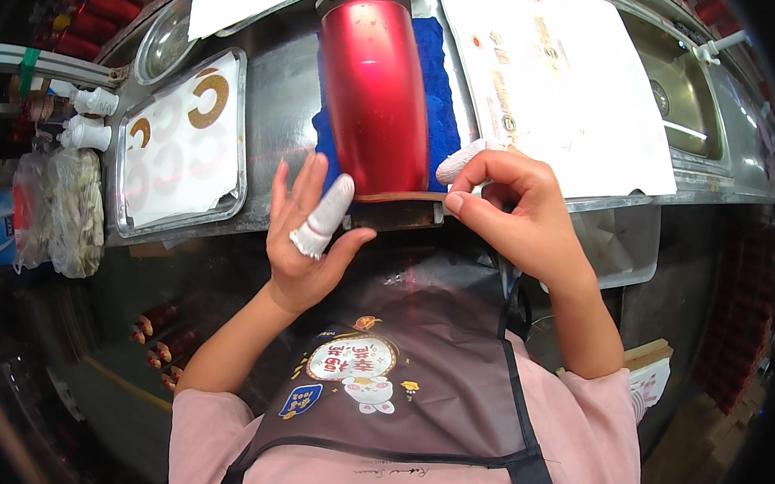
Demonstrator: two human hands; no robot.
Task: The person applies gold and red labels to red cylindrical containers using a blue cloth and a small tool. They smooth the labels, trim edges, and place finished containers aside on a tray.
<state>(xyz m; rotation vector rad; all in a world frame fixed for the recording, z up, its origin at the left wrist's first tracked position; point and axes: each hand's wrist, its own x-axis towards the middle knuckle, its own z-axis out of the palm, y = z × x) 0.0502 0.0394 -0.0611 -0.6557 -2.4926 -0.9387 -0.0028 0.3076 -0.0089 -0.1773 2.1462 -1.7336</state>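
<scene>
A glossy red bottle [376, 96] lies on its side, its neck pointing away from me and its base nearest my body. Under it are a blue cloth [438, 82] and a stand with a brownish curved edge [400, 197]. My left hand [304, 235] is beside the base's left side, fingers spread and holding nothing; a white cot covers one finger. To the right of the base, my right hand [510, 192] has thumb and fingertips pinched together, with another white cot on a finger. Whatever lies in that pinch is too small to make out.
On the left, a metal tray [240, 171] holds a white sheet with gold C-shaped decals [208, 103]. Beyond it are a metal bowl [168, 41], white squeeze bottles [87, 132] and plastic bags [80, 213]. White paper [563, 92] covers the right side, beside a sink [681, 92].
</scene>
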